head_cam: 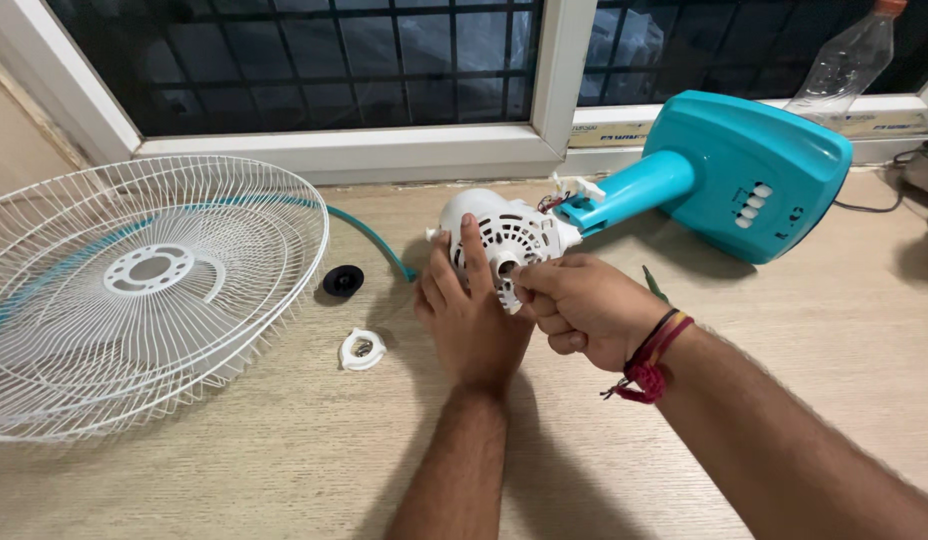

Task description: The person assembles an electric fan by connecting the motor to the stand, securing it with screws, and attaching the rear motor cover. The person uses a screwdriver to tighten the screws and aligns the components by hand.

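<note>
A white fan motor housing [504,232] lies on its side on the wooden table, joined to a teal neck and base [744,175]. My left hand [469,310] rests flat against the housing's front left, fingers spread upward. My right hand [584,305] pinches at the housing's front centre hole; whatever is between the fingertips is too small to tell. Red and black threads circle the right wrist.
Stacked white wire fan guards [134,290] with a teal rim lie at the left. A black round cap [343,280] and a white plastic ring nut [362,349] sit between them and the hands. A clear plastic bottle [849,60] stands on the window sill.
</note>
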